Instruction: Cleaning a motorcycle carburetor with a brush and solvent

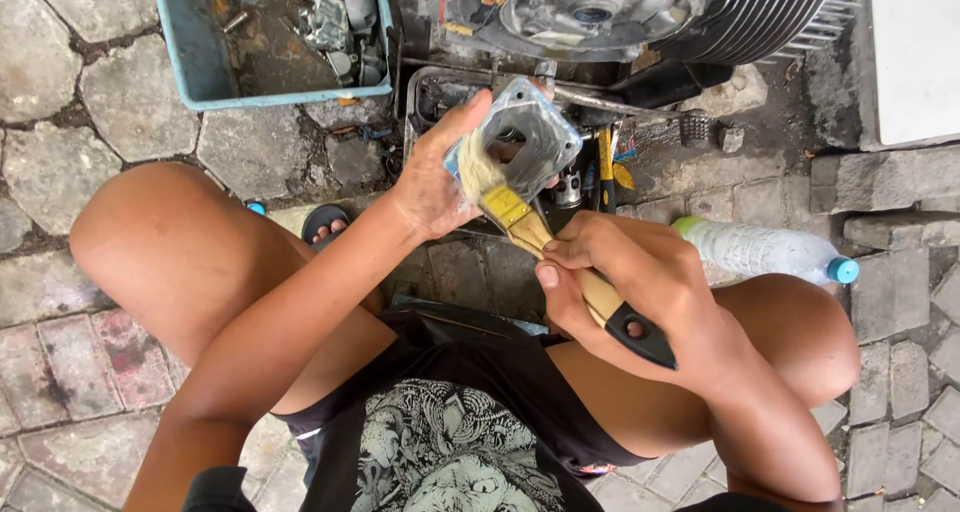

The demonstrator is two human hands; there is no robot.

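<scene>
A square metal engine cover [527,137], grey and hollow in the middle, sat raised in front of your knees, above the paving. Your left hand [432,177] gripped it from the left side, thumb stretched along its upper edge and the other fingers curled behind it. A paintbrush [540,242] with pale bristles, a brass band and a wooden handle tipped in black lay with its bristles against the cover's near face. Your right hand [625,277] held the brush handle, fingers wrapped tightly around it and pressed together. Beyond the cover stood a finned engine [640,12]. To the upper left, a light blue tray [175,42] held small metal parts. A clear plastic bottle [765,250] with a blue cap lay near your right knee.
</scene>
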